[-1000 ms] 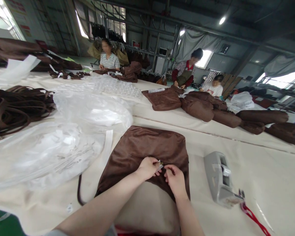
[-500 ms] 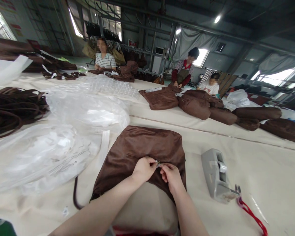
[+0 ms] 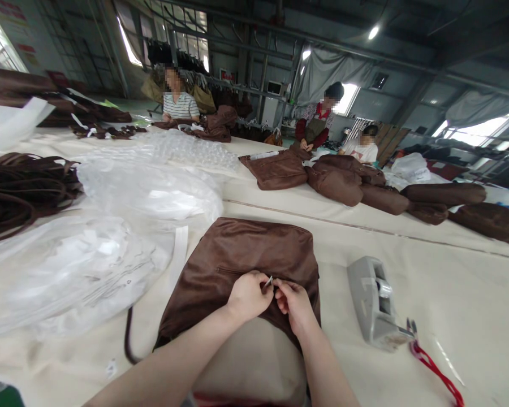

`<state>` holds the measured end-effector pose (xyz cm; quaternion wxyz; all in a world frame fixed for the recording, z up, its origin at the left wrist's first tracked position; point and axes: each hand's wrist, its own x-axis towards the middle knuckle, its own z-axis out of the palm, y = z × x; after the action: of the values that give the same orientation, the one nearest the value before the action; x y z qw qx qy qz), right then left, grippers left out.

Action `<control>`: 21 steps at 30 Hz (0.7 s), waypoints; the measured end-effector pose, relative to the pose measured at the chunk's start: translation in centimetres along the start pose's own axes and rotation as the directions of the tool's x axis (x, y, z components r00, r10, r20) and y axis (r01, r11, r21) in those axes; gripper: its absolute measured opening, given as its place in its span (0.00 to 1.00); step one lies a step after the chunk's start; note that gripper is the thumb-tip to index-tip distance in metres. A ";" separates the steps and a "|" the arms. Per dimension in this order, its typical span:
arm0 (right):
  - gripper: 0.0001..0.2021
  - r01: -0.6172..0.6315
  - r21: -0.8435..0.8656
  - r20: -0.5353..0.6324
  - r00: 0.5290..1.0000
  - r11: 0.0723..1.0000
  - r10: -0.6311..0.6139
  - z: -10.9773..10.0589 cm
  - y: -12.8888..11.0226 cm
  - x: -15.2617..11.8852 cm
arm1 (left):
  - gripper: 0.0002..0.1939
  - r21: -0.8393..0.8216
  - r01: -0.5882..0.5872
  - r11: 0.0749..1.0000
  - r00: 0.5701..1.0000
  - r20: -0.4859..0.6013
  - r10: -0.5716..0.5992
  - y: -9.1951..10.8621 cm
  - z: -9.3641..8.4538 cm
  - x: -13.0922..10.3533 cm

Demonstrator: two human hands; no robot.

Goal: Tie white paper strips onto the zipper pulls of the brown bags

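A brown leather bag (image 3: pixel 254 243) lies flat on the pale table in front of me, with a zip slit across its face. Over the right end of that slit my left hand (image 3: pixel 251 294) pinches a small whitish strip (image 3: pixel 268 281) between thumb and fingers. My right hand (image 3: pixel 292 299) is close beside it, fingertips pinched together near the strip; whatever they hold is too small to make out. Both forearms cross the lower part of the bag.
A grey tape dispenser (image 3: pixel 371 302) stands right of the bag, by small snips with a red cord (image 3: pixel 439 373). Clear plastic bags (image 3: pixel 89 265) and brown straps (image 3: pixel 29 192) lie left. Brown bags (image 3: pixel 280 169) line the far side, where several people (image 3: pixel 181 104) work.
The whitish strip has turned and now stands more upright between my fingers. My left fingers have curled slightly further around it. Both hands stay over the same spot.
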<state>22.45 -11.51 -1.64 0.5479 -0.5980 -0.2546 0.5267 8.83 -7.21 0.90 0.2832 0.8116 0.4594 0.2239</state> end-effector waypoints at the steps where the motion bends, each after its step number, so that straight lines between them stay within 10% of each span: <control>1: 0.19 0.001 0.009 0.006 1.000 1.000 -0.001 0.0 0.0 0.0 | 0.08 -0.008 -0.007 1.000 1.000 -0.010 0.007 0.0 0.0 -0.1; 21: 0.14 -0.032 -0.105 0.002 0.999 0.994 0.032 1.1 0.3 0.1 | 0.14 -0.077 0.122 0.990 0.976 0.188 -0.106 -0.7 -1.3 1.1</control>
<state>21.35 -11.12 -1.79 0.5067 -0.6291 -0.2734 0.5223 8.13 -5.62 1.54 0.3721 0.7878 0.4669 0.1514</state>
